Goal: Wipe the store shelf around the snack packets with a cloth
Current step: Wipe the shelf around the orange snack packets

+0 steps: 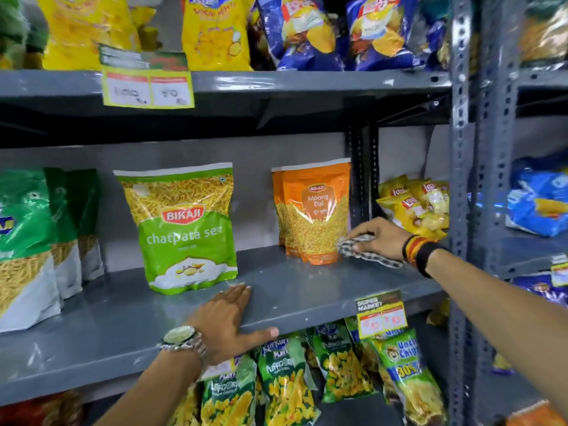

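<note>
The grey metal shelf runs across the middle of the view. On it stand a green Bikaji sev packet and an orange moong dal packet. My right hand presses a checked cloth onto the shelf, right beside the orange packet's lower right corner. My left hand, with a watch on the wrist, lies flat on the shelf's front edge, fingers spread, just below the green packet.
Green and white packets stand at the shelf's left; yellow chip bags lie at the back right. A perforated upright post bounds the right side. Price tags hang off the front edge; more snack bags fill the shelves above and below.
</note>
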